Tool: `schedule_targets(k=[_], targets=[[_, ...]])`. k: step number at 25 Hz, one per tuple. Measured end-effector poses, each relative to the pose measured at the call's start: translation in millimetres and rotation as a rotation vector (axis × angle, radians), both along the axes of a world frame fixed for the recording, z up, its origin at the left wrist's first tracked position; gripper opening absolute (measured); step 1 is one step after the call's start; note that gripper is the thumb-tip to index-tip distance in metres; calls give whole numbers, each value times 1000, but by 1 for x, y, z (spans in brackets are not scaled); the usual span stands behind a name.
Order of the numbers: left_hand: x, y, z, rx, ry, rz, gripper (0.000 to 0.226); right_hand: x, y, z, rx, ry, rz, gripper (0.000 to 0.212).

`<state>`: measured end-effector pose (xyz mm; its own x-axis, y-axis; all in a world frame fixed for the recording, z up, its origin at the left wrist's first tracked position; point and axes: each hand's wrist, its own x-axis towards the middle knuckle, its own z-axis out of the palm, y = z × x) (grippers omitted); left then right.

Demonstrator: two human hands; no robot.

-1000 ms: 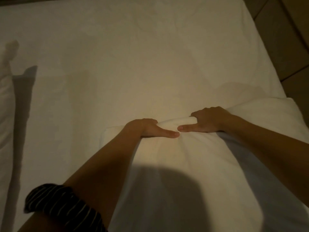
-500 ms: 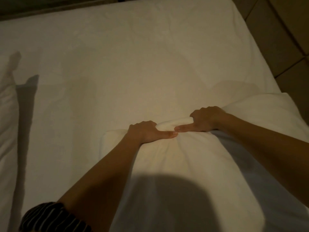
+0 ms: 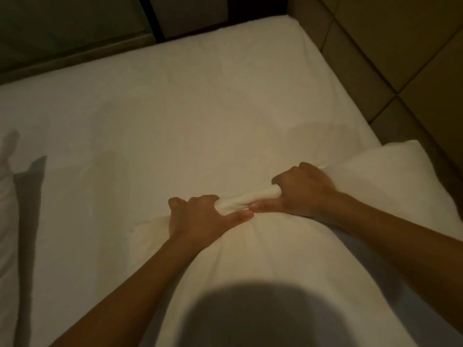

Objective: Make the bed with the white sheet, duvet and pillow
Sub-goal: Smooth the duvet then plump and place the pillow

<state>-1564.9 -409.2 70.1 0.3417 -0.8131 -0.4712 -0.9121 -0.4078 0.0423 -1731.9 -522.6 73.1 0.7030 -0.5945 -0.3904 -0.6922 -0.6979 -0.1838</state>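
A white pillow (image 3: 288, 256) lies across the near right part of the bed, on top of the smooth white sheet (image 3: 188, 116). My left hand (image 3: 200, 216) and my right hand (image 3: 303, 191) both grip the pillow's far edge close together, fingers curled over a bunched roll of fabric, thumbs pointing at each other. The pillow's right end (image 3: 406, 176) bulges up near the headboard. A fold of white bedding (image 3: 7, 196), maybe the duvet, lies along the left edge of the view.
A padded brown headboard (image 3: 400, 58) runs along the bed's right side. Beyond the far edge of the mattress stand a dark glass panel (image 3: 62, 28) and a dark wall. My head's shadow falls on the pillow's near part.
Both hands have pinched the pillow's edge tighter, bunching more fabric between them. My view has tilted up, so the far bed edge and headboard now show.
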Motion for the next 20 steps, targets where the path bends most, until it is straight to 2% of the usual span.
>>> schedule_targets(k=[5, 8, 13, 16, 18, 20], targets=[[-29, -85, 50, -166, 42, -196, 72, -49, -45, 57, -117, -60, -262, 76], [-17, -127, 66, -257, 35, -248, 73, -44, -75, 73, -180, -87, -314, 78], [58, -151, 77, -309, 23, -144, 72, 40, -124, 86, -201, -137, -152, 70], [111, -194, 87, -352, -15, -73, 72, 96, -173, 95, -221, -202, -136, 72], [139, -229, 75, -324, -43, -29, 75, 129, -208, 77, -204, -211, -168, 80], [159, -258, 30, -230, -42, 16, 80, 153, -239, 32, -184, -135, -193, 85]])
